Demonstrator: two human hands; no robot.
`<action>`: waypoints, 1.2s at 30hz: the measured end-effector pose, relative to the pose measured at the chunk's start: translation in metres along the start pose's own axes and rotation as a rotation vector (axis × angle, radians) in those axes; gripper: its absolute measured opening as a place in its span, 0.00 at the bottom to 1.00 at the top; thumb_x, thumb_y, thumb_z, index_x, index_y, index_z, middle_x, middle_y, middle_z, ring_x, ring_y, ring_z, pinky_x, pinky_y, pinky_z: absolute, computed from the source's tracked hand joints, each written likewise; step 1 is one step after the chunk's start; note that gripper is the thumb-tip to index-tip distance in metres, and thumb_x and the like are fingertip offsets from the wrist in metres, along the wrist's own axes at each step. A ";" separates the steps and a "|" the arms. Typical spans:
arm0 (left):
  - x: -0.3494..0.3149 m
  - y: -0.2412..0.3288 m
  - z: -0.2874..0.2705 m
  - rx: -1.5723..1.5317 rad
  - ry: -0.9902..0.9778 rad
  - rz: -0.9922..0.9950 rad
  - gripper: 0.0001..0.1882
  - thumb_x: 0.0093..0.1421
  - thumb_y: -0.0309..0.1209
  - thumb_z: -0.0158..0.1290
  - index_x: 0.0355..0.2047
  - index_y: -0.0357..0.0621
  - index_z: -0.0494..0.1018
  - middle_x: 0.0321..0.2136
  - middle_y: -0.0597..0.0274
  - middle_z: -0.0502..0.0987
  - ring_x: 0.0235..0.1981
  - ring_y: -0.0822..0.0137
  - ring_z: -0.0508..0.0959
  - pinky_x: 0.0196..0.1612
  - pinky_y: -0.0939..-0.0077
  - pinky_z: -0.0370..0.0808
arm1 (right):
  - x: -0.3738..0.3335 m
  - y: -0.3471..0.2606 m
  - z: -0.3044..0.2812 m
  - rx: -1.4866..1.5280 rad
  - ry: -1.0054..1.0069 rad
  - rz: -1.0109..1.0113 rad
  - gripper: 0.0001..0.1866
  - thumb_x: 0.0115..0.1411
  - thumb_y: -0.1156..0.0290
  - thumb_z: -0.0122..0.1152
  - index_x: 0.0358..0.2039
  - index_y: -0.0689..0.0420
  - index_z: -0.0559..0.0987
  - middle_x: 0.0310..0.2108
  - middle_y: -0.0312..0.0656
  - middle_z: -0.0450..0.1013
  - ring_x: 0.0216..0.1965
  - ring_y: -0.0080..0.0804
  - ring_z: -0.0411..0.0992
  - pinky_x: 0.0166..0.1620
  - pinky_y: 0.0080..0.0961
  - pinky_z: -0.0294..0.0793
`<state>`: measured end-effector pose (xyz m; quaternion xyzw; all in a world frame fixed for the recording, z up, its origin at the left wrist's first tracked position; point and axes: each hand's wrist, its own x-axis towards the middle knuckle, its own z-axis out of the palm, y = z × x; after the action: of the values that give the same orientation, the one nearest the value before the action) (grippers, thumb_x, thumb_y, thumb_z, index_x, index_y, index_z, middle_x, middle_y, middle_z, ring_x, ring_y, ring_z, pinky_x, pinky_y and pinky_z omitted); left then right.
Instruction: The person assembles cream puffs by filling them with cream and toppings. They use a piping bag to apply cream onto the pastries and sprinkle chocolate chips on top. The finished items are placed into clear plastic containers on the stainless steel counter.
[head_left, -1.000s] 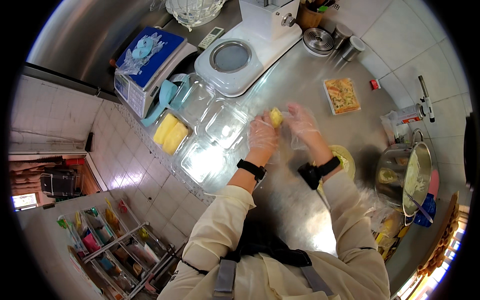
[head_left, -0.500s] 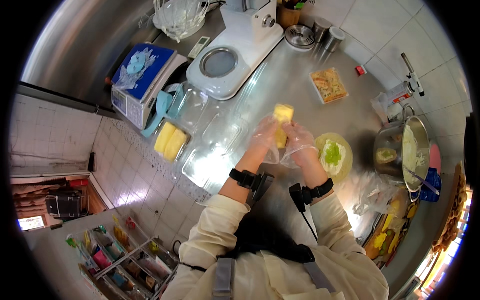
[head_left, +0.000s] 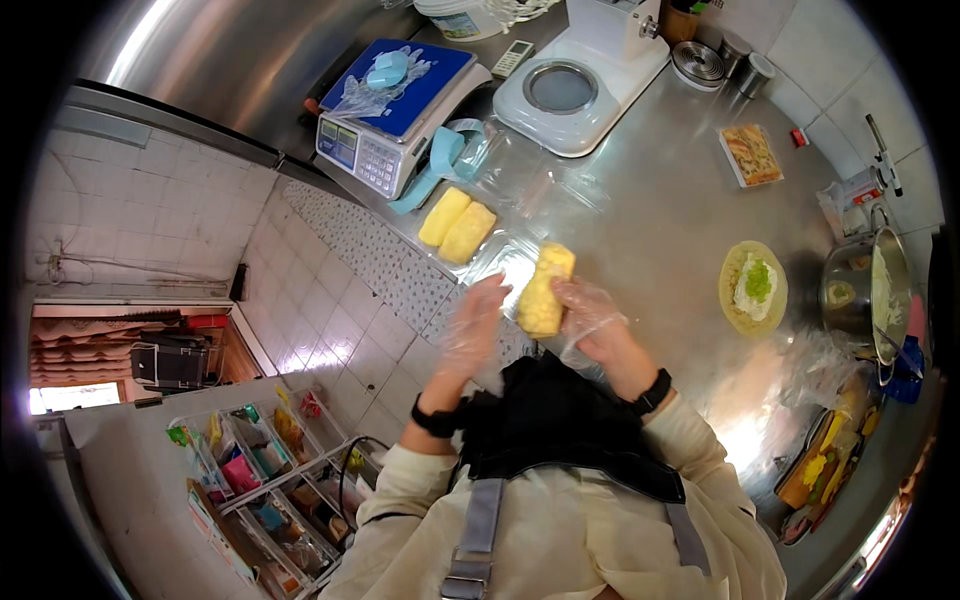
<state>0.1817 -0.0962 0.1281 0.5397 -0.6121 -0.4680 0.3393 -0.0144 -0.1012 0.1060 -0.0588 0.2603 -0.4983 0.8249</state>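
A plump yellow crepe roll (head_left: 547, 288) is pinched at its right side by my right hand (head_left: 600, 330), in a clear plastic glove. My left hand (head_left: 472, 325), gloved too, is apart from the roll on its left, fingers stretched out and holding nothing. Just beyond my left hand, two similar yellow rolls (head_left: 466, 233) lie side by side in a clear plastic box. A flat round yellow crepe (head_left: 737, 314) lies on the steel table to the right, with white cream (head_left: 748, 303) and bright green filling (head_left: 758, 282) on it.
A scale (head_left: 372, 150) with a blue top and a white mixer (head_left: 560, 95) stand at the back. A packaged food (head_left: 751, 155) lies far right. A steel pot (head_left: 850, 300) stands at the right edge. The table's left edge drops to a tiled floor (head_left: 330, 310).
My hands have moved left with the crepe roll, toward the plastic box. The left hand has let go of it; the right still holds it. The view has shifted left.
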 end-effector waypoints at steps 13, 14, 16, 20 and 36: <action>0.017 -0.133 -0.058 -0.057 -0.135 -0.521 0.24 0.60 0.51 0.44 0.36 0.40 0.71 0.27 0.58 0.77 0.28 0.65 0.75 0.35 0.70 0.70 | 0.095 0.089 -0.013 -0.046 0.377 -0.151 0.16 0.58 0.72 0.60 0.44 0.65 0.71 0.39 0.42 0.73 0.41 0.34 0.73 0.46 0.32 0.73; 0.016 -0.133 -0.053 -0.053 -0.173 -0.502 0.23 0.60 0.49 0.44 0.36 0.40 0.71 0.26 0.59 0.77 0.27 0.66 0.75 0.34 0.71 0.70 | 0.095 0.090 -0.010 -0.050 0.387 -0.170 0.15 0.58 0.72 0.60 0.44 0.64 0.71 0.38 0.42 0.73 0.40 0.33 0.73 0.45 0.31 0.74; 0.017 -0.125 -0.045 -0.044 -0.249 -0.452 0.20 0.61 0.46 0.45 0.34 0.40 0.71 0.24 0.60 0.76 0.26 0.67 0.74 0.33 0.72 0.70 | 0.098 0.091 -0.003 -0.065 0.463 -0.180 0.14 0.58 0.73 0.59 0.43 0.64 0.71 0.38 0.42 0.73 0.38 0.32 0.73 0.43 0.30 0.74; 0.034 -0.135 -0.042 -0.248 -0.268 -0.510 0.11 0.59 0.36 0.50 0.34 0.41 0.73 0.23 0.67 0.73 0.25 0.74 0.70 0.29 0.79 0.67 | 0.111 0.097 -0.005 -0.121 0.508 -0.269 0.15 0.58 0.72 0.59 0.43 0.64 0.70 0.36 0.41 0.72 0.37 0.29 0.72 0.40 0.27 0.72; 0.052 -0.125 -0.025 -0.659 -0.383 -0.566 0.10 0.53 0.25 0.57 0.36 0.36 0.75 0.31 0.63 0.77 0.30 0.74 0.74 0.35 0.83 0.70 | 0.117 0.077 0.043 -1.120 1.182 -0.210 0.24 0.45 0.63 0.66 0.40 0.65 0.74 0.35 0.48 0.76 0.35 0.39 0.75 0.41 0.32 0.73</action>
<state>0.2380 -0.1500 0.0140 0.4526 -0.3116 -0.8024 0.2326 0.1108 -0.1700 0.0717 -0.2135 0.8552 -0.3181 0.3490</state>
